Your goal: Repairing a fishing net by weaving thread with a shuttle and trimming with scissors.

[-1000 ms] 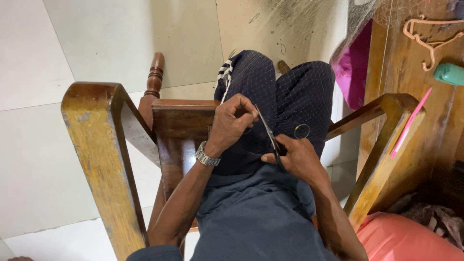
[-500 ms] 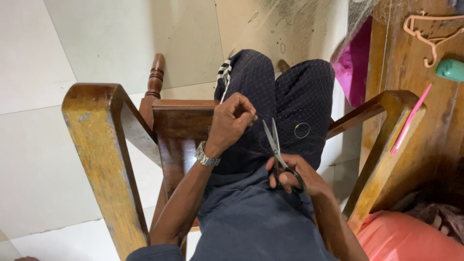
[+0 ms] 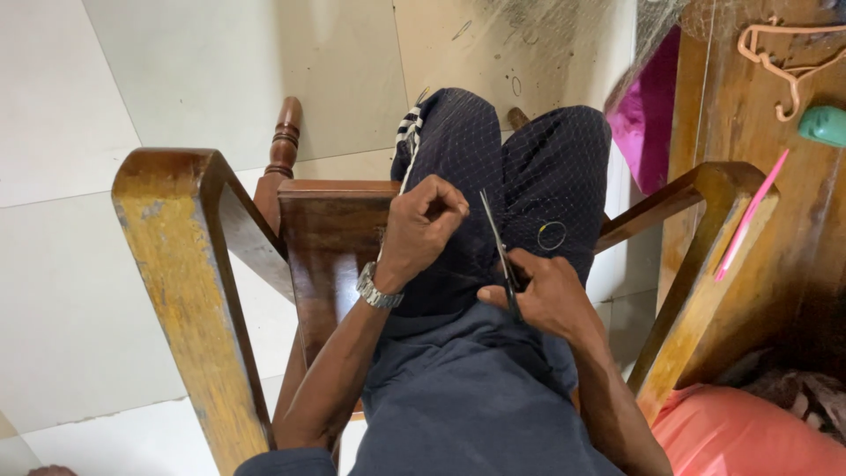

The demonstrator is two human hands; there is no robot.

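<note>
I sit in a wooden chair [image 3: 185,264] and look down at my lap in dark dotted trousers [image 3: 546,167]. A fine net [image 3: 564,53] is draped over my knees and runs up to the top right. My left hand [image 3: 423,225], with a metal wristwatch [image 3: 377,291], is closed and pinches the net over my left thigh. My right hand [image 3: 546,295] grips a pair of scissors [image 3: 498,242] whose blades point away from me, close to the left hand's fingers. A small yellow ring [image 3: 552,235] lies on my right thigh.
The chair's right armrest [image 3: 714,220] stands beside a wooden surface [image 3: 793,229] carrying a pink stick [image 3: 749,216], a pink hanger [image 3: 780,62] and a green object [image 3: 824,125]. A magenta cloth [image 3: 648,115] and an orange cushion [image 3: 749,436] lie at right. Pale floor tiles [image 3: 106,97] spread left.
My right hand has moved the scissors back up and toward my left hand after drawing them down toward my body. The left hand keeps its pinch in place.
</note>
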